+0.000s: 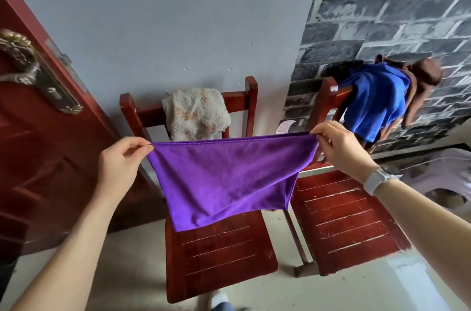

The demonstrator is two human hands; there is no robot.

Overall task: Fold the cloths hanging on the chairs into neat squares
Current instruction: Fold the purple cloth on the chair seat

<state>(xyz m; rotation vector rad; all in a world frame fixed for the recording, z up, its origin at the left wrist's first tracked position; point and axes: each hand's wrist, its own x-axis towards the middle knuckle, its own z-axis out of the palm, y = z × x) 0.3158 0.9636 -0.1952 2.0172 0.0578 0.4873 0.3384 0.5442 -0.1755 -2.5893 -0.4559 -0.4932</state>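
A purple cloth (224, 178) hangs stretched in the air over the seat of the left wooden chair (221, 252). My left hand (122, 160) pinches its upper left corner and my right hand (341, 147) pinches its upper right corner, so the top edge runs taut between them. A beige, stained towel (196, 113) is draped over the left chair's backrest. A blue cloth (374, 102) hangs on the backrest of the right chair (344, 221), with a brown cloth (423, 81) behind it.
A red door (38, 132) with a brass handle (30, 71) stands open at the left. A grey wall and a brick-patterned wall are behind the chairs. A pale garment (443, 178) lies at the right. My foot (219, 298) is on the floor below.
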